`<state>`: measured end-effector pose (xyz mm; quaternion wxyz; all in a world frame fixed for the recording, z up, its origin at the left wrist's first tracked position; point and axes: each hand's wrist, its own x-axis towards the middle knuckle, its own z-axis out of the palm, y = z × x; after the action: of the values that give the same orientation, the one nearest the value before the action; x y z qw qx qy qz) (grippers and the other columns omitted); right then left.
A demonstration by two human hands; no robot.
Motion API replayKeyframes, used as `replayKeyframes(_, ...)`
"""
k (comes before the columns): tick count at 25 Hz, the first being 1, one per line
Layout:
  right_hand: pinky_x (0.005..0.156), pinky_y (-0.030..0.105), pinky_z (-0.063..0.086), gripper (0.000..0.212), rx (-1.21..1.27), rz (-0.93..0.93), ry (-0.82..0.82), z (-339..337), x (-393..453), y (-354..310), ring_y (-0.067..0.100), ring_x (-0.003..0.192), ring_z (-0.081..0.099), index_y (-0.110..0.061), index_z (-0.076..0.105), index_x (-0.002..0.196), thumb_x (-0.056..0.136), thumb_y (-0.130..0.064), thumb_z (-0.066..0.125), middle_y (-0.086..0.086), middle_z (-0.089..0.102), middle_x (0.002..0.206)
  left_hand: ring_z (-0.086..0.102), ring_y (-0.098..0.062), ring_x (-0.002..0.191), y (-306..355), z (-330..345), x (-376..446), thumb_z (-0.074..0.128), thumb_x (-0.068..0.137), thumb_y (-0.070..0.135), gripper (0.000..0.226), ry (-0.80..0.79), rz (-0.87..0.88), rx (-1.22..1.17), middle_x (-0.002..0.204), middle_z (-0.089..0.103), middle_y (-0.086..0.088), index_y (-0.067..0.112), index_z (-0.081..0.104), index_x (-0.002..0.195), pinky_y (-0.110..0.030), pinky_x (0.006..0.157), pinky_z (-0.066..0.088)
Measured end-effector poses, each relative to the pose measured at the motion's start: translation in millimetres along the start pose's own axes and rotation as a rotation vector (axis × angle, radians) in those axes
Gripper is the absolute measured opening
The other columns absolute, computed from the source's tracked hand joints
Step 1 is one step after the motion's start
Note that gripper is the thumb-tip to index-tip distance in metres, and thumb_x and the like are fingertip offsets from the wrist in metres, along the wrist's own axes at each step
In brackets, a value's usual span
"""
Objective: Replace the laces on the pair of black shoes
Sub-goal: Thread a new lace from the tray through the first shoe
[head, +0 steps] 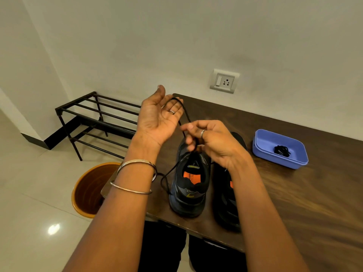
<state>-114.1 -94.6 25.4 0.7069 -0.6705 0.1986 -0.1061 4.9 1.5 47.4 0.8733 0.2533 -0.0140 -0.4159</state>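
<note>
**Lace looped over left hand, pinched by right, above the left-side shoe**

Two black shoes stand side by side on a dark wooden table (294, 203), heels toward the person. The left-side shoe (189, 185) shows its orange insole tag and open collar. The right-side shoe (225, 205) is largely hidden behind the right forearm.

Left hand (159, 116): raised palm-up above the table's far left corner, fingers straight to loosely relaxed, thumb up. A black lace (185, 112) runs as a loop over the fingers; the hand carries it rather than clamps it. Ring on one finger, two metal bangles on the wrist.

Right hand (208, 140): just above the left-side shoe's tongue area, fingers curled, thumb and fingertips pinching the lace. Ring on one finger. The two hands are near each other, not touching.

From the right hand's pinch the lace drops to the shoe's upper; another strand trails off the shoe's left side and ends on the table near the heel.

A blue plastic tray (263, 150) sits on the table to the right of the shoes, apart from them, with a bundled black lace (281, 150) inside.

On the floor to the left: an orange bin (78, 193) just beside the table edge, and a black metal shoe rack (98, 118) against the wall. A switch socket (225, 81) is on the wall behind the table.
</note>
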Motion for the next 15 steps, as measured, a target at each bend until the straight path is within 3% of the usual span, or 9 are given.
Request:
replayKeyframes(3, 0.051, 0.023, 0.043, 0.022, -0.085, 0.0, 0.241, -30, -3, 0, 0.01, 0.049, 0.042, -0.002, 0.07, 0.098, 0.1, -0.007, 0.049, 0.004, 0.054, 0.065, 0.028, -0.034, 0.142, 1, -9, 4, 0.056, 0.095, 0.022, 0.066, 0.115, 0.056, -0.036, 0.152, 0.028, -0.025, -0.004, 0.025, 0.148, -0.043, 0.118, 0.022)
replayKeyframes(6, 0.048, 0.017, 0.045, 0.024, -0.278, -0.032, 0.43, -45, -4, 7, 0.008, 0.053, 0.05, -0.005, 0.07, 0.099, 0.099, 0.0, 0.047, 0.004, 0.062, 0.071, 0.041, -0.029, 0.135, -2, -15, 5, 0.056, 0.095, 0.017, 0.04, 0.229, 0.068, 0.109, 0.146, 0.039, -0.021, 0.003, 0.048, 0.131, -0.041, 0.118, 0.023)
replayKeyframes(8, 0.047, 0.017, 0.046, 0.014, -0.287, -0.065, 0.506, -48, -3, 10, 0.011, 0.053, 0.058, -0.004, 0.071, 0.094, 0.095, -0.002, 0.057, 0.006, 0.069, 0.073, 0.06, -0.025, 0.104, -5, -25, 9, 0.058, 0.093, 0.018, 0.017, 0.37, 0.011, 0.485, 0.124, 0.056, -0.018, 0.009, 0.057, 0.108, -0.043, 0.107, 0.041)
replayKeyframes(9, 0.046, 0.018, 0.045, 0.007, -0.266, -0.077, 0.53, -47, -2, 10, 0.013, 0.052, 0.061, -0.003, 0.071, 0.09, 0.091, -0.005, 0.064, 0.007, 0.071, 0.072, 0.064, -0.022, 0.09, -8, -32, 11, 0.059, 0.093, 0.02, 0.017, 0.445, -0.026, 0.754, 0.115, 0.063, -0.016, 0.011, 0.058, 0.106, -0.041, 0.093, 0.051)
replayKeyframes(11, 0.048, 0.02, 0.045, 0.009, -0.284, -0.108, 0.563, -42, 1, 10, 0.013, 0.052, 0.06, -0.008, 0.072, 0.08, 0.082, -0.015, 0.077, 0.005, 0.071, 0.068, 0.068, -0.02, 0.077, -14, -46, 14, 0.062, 0.091, 0.026, 0.022, 0.54, -0.025, 1.338, 0.1, 0.07, -0.011, 0.011, 0.06, 0.107, -0.037, 0.071, 0.058)
replayKeyframes(13, 0.059, 0.024, 0.048, 0.009, -0.405, -0.13, 0.554, -35, 5, 12, 0.009, 0.06, 0.058, -0.02, 0.074, 0.073, 0.08, -0.021, 0.079, -0.002, 0.069, 0.065, 0.069, -0.019, 0.086, -18, -50, 18, 0.067, 0.088, 0.029, 0.024, 0.467, 0.158, 1.667, 0.099, 0.07, -0.007, 0.015, 0.065, 0.107, -0.039, 0.081, 0.057)
replayKeyframes(15, 0.075, 0.031, 0.053, 0.009, -0.519, -0.117, 0.437, -26, 8, 14, 0.008, 0.072, 0.061, -0.02, 0.077, 0.083, 0.086, -0.013, 0.073, -0.005, 0.069, 0.073, 0.064, -0.015, 0.101, -20, -40, 17, 0.067, 0.089, 0.025, 0.023, 0.191, 0.272, 1.552, 0.107, 0.069, -0.002, 0.017, 0.068, 0.111, -0.036, 0.095, 0.051)
